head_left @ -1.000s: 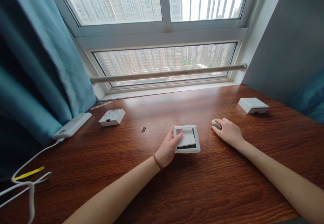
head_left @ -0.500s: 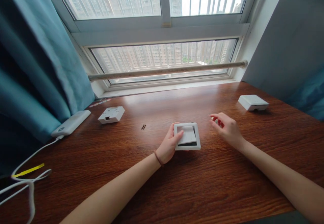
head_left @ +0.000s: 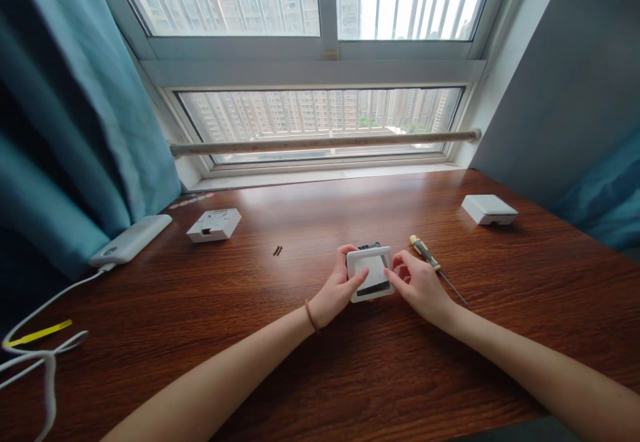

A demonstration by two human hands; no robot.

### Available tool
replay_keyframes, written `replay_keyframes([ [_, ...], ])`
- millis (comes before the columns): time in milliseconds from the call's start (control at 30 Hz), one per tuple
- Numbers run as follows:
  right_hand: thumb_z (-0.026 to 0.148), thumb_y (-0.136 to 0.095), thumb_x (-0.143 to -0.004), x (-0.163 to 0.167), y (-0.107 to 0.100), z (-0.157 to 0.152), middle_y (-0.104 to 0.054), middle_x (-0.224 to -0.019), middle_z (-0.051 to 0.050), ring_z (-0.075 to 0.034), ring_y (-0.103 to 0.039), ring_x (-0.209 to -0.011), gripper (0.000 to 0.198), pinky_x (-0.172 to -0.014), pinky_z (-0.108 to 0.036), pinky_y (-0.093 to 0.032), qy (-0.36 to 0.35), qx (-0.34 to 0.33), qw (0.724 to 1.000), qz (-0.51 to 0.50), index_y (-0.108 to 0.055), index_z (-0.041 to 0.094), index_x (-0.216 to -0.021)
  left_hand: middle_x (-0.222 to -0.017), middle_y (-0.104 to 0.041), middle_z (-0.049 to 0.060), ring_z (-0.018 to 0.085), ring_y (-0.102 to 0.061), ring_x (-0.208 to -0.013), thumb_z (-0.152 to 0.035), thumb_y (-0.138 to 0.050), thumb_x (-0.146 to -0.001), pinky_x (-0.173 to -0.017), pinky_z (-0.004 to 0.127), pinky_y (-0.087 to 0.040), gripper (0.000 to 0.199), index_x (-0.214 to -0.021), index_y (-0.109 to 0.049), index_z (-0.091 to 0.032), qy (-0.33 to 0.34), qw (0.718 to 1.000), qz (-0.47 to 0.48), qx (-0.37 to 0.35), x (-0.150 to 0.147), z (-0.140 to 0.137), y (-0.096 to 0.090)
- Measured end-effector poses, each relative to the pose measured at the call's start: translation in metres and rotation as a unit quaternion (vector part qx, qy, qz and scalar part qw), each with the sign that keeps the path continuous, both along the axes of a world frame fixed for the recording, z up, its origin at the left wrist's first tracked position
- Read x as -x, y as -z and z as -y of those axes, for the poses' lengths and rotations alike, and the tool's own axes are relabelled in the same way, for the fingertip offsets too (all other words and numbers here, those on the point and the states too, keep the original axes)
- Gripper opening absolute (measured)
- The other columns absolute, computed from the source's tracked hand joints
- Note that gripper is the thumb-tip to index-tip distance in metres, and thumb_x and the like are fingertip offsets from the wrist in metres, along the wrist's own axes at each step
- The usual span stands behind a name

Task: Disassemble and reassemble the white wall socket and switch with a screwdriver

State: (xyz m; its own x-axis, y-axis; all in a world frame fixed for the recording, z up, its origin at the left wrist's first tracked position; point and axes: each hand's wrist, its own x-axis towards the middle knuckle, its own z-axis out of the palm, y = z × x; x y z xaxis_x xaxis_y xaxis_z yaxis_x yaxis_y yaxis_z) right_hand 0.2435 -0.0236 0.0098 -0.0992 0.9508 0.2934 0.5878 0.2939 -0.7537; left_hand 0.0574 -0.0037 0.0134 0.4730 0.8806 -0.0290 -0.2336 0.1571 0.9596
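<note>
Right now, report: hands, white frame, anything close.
Left hand holds white frame; right hand at its right edge. Inner panel sits skewed inside. Screwdriver lies beside right hand.

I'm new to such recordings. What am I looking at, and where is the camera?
No machine here: a person works bare-handed, filmed by one camera worn on the head, looking forward and down; all the pictures come from it. The left hand holds a white square-framed piece; the right hand is at its edge. On the wooden table lie a screwdriver, two small screws, a white box at left, another box at right and, far left, a white device with a cable.
</note>
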Motion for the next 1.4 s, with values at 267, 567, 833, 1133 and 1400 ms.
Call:
replay_keyframes([
  [267, 0.038, -0.048, -0.083, -0.013, -0.041, -0.025, -0.061, -0.062, 0.000, -0.012, -0.055, -0.049, 0.021, -0.051, -0.022, -0.041, 0.068, -0.076, 0.991, 0.081, -0.053, 0.019, -0.074, -0.103, -0.049, 0.002, 0.017, -0.061, -0.076, -0.059, -0.047, -0.078, -0.059, 0.036, -0.055, 0.044, -0.106, -0.028, -0.030, -0.019, 0.997, 0.068, 0.023, 0.002, -0.005, 0.005],
  [567, 0.035, -0.044, -0.079, -0.095, -0.026, -0.128, -0.066, -0.058, -0.008, -0.021, -0.062, -0.061, 0.035, -0.066, -0.029, -0.040, 0.231, -0.082, 0.955, 0.164, -0.067, 0.014, -0.064, -0.100, -0.045, 0.001, 0.015, -0.059, -0.071, -0.026, -0.064, -0.072, -0.049, 0.029, -0.056, 0.053, -0.112, -0.030, -0.032, -0.061, 0.997, 0.038, 0.018, 0.007, -0.006, 0.001],
  [833, 0.036, -0.047, -0.077, -0.110, 0.019, -0.141, -0.071, -0.072, -0.009, -0.022, -0.063, -0.071, 0.031, -0.067, -0.028, -0.040, 0.240, -0.047, 0.942, 0.228, -0.071, 0.016, -0.072, -0.103, -0.047, 0.004, 0.018, -0.060, -0.076, -0.024, -0.062, -0.073, -0.048, 0.027, -0.055, 0.059, -0.122, -0.029, -0.034, -0.059, 0.998, 0.031, 0.021, 0.007, -0.006, 0.001],
  [1133, 0.037, -0.046, -0.080, -0.110, 0.024, -0.144, -0.070, -0.077, -0.009, -0.022, -0.062, -0.077, 0.034, -0.070, -0.028, -0.039, 0.220, -0.038, 0.932, 0.285, -0.072, 0.017, -0.074, -0.105, -0.047, 0.004, 0.018, -0.061, -0.075, -0.024, -0.063, -0.072, -0.046, 0.029, -0.056, 0.061, -0.120, -0.026, -0.033, -0.083, 0.996, 0.024, 0.035, 0.006, -0.006, 0.000],
  [1400, 0.036, -0.046, -0.081, -0.110, 0.024, -0.145, -0.070, -0.080, -0.010, -0.022, -0.063, -0.077, 0.033, -0.068, -0.028, -0.040, 0.221, -0.027, 0.927, 0.300, -0.073, 0.018, -0.077, -0.092, -0.054, 0.003, 0.017, -0.060, -0.072, -0.027, -0.069, -0.067, -0.046, 0.026, -0.054, 0.046, -0.102, -0.040, -0.021, -0.081, 0.996, 0.017, 0.042, 0.005, -0.007, 0.002],
])
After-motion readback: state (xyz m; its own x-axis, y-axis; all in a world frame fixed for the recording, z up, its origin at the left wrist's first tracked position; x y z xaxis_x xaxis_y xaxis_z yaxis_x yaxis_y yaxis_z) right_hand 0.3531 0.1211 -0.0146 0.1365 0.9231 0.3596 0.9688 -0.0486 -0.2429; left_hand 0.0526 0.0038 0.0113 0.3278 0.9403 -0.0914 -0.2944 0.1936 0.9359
